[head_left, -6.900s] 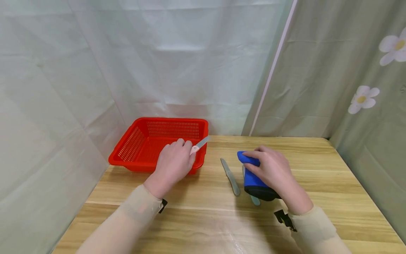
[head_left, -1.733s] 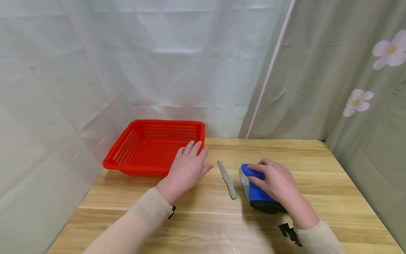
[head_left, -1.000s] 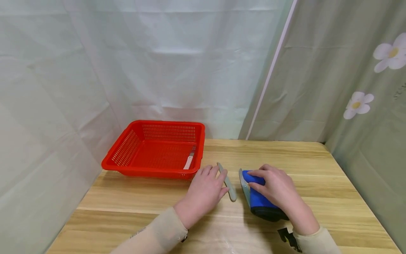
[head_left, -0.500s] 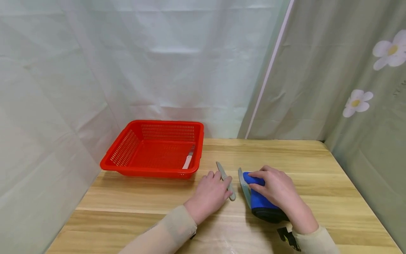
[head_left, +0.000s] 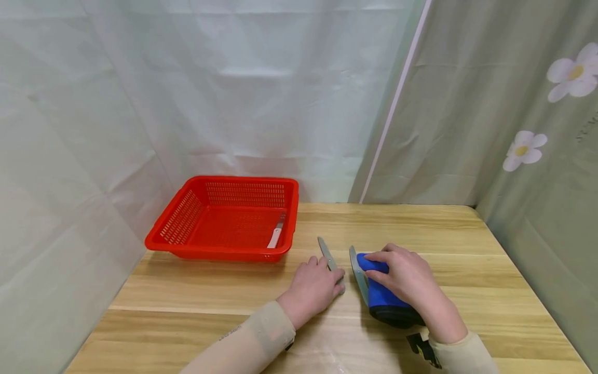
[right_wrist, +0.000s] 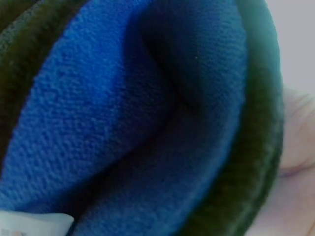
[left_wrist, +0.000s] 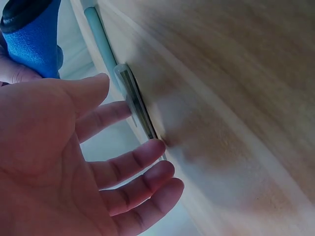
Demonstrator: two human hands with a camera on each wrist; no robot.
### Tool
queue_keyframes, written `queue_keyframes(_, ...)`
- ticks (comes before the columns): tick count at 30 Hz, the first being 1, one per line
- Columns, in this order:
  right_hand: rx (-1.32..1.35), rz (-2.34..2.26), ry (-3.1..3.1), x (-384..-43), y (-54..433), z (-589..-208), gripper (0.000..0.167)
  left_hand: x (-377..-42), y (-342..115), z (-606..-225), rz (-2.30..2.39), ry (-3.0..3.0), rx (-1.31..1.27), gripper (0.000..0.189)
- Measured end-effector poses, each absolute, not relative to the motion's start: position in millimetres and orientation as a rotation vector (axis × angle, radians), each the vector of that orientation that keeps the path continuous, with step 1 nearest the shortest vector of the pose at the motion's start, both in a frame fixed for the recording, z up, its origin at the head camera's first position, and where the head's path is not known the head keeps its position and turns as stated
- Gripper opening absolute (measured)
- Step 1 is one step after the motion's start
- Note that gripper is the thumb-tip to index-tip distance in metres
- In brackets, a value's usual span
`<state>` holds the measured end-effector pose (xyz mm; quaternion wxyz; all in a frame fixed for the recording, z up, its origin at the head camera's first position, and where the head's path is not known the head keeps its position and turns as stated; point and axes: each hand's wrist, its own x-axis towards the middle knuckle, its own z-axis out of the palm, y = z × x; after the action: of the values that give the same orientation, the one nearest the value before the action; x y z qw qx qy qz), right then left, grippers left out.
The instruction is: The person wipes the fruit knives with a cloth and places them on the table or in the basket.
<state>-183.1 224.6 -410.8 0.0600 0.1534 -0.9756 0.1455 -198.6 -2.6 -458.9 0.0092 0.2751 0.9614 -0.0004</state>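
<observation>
- Sitting far left on the wooden table (head_left: 467, 270): a red basket (head_left: 210, 253) with slotted walls.
- Inside it, near its right wall: a white-handled knife (head_left: 275, 235), blade pointing far.
- Nearer and right of the basket: the person's left hand (head_left: 312, 288), fingers loosely bent, index fingertip at the handle of a grey knife (head_left: 328, 254), thumb apart from it. Grey knife lies on the table, tip far.
- Next right: pale green knife (head_left: 356, 267), just beside a blue cloth roll (head_left: 380, 296).
- Rightmost: right hand (head_left: 406, 270), thumb and fingers gripping the roll; roll's dark edge faces near.
</observation>
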Motion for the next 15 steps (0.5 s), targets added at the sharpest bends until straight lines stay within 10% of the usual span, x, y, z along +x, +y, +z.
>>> queue_keyframes(15, 0.454, 0.453, -2.966, -183.4, 228.2, -408.9, 0.036, -201.5, -12.1, -458.6, -0.022, 3.035, 0.828, 0.03)
